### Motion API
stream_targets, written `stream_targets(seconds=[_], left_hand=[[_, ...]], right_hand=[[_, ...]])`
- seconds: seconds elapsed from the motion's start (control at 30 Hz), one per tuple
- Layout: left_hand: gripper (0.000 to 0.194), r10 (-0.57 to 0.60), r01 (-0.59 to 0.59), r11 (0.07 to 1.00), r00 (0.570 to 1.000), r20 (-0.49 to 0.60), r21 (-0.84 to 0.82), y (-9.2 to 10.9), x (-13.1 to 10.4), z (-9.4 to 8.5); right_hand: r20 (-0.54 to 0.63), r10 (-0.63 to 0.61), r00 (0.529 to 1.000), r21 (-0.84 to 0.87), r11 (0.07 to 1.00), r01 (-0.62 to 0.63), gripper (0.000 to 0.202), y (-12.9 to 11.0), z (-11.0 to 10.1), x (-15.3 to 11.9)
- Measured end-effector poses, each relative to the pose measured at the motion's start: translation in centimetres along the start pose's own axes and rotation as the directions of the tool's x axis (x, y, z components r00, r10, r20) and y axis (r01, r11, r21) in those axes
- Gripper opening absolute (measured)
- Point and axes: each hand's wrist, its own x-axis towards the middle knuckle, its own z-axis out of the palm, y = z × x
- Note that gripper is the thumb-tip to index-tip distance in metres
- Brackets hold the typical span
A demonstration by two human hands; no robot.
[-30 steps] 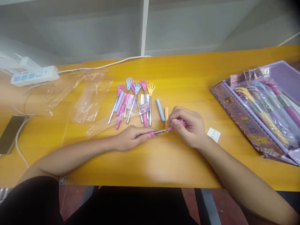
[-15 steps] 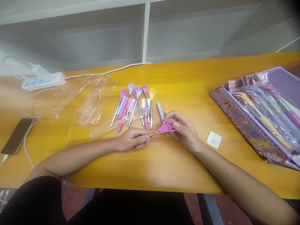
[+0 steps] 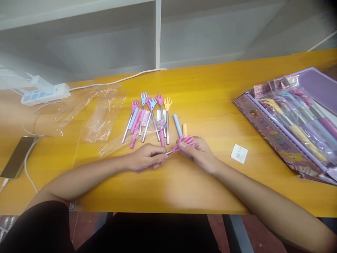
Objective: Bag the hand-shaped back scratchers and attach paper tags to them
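Observation:
Between my hands is a pink back scratcher [image 3: 187, 140] with a hand-shaped head and a metal shaft. My left hand [image 3: 150, 157] is closed around its shaft and pink handle, most of which the fingers hide. My right hand [image 3: 198, 151] pinches the base of the pink head between thumb and fingers. Just beyond lie a loose blue handle tube [image 3: 177, 124] and a yellow tube [image 3: 184, 130]. Farther back, several back scratchers with pink, blue and yellow heads lie in a cluster, among them a yellow-headed one [image 3: 167, 105], with loose pink and blue tubes.
On the right stands an open purple display box [image 3: 279, 135] with wrapped back scratchers inside. A white label card [image 3: 239, 153] lies near my right forearm. Clear plastic bags [image 3: 101, 119], a power strip [image 3: 48, 95] and a phone-like dark device [image 3: 17, 157] with cables are on the left.
My right hand has shifted left along the pink head, from its fingers to its base, and grips it more firmly. The pink handle end now shows below my left hand.

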Motion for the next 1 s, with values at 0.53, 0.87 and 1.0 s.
stream_targets(seconds=[0.53,0.87,1.0], left_hand=[[0.054,-0.022,0.02,0.997,0.999,-0.026,-0.081,0.5,0.2,-0.2],[0.054,-0.06,0.06,0.998,0.998,-0.023,0.014,0.3,0.0,-0.5],[0.054,-0.063,0.064,0.997,0.998,-0.004,0.045,0.6,0.0,-0.5]], right_hand=[[-0.237,-0.026,0.971,0.136,0.989,0.06,0.056,0.1,-0.3,0.3],[-0.582,-0.041,0.812,0.307,0.914,0.266,0.068,-2.0,-3.1,2.1],[-0.666,-0.062,0.743,0.29,0.897,0.334,0.061,-2.6,-4.5,2.6]])
